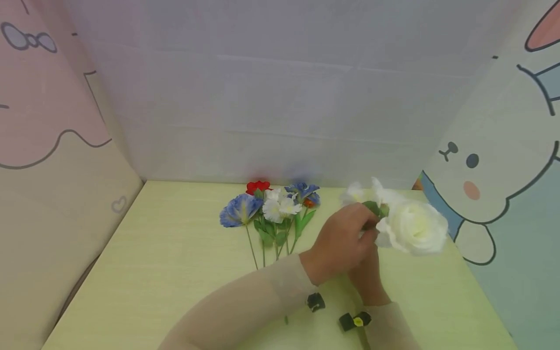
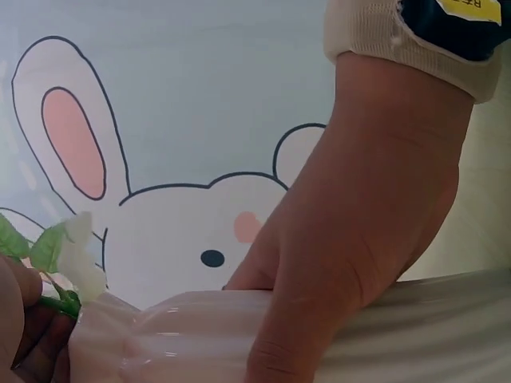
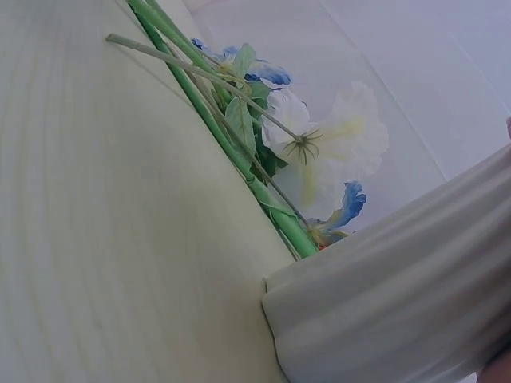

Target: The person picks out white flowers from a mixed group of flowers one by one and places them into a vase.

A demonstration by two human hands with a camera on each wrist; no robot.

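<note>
A white vase with fluted sides (image 2: 192,327) is gripped round its body by my right hand (image 2: 335,215); in the right wrist view its base (image 3: 275,319) is at the tabletop. My left hand (image 1: 343,240) is at the vase's mouth, its fingers pinching a green stem (image 2: 60,303) there. A large white rose (image 1: 417,228) and paler white petals (image 1: 352,194) stand out beyond the fingers in the head view. There my left hand covers much of my right hand (image 1: 367,272), and the vase is mostly hidden.
Left of my hands lie blue flowers (image 1: 240,210), white flowers (image 1: 280,206) and a red flower (image 1: 258,187) on the pale yellow table (image 1: 166,243), stems toward me. A white back wall (image 1: 280,107) and a rabbit-printed right wall (image 1: 503,170) border the table.
</note>
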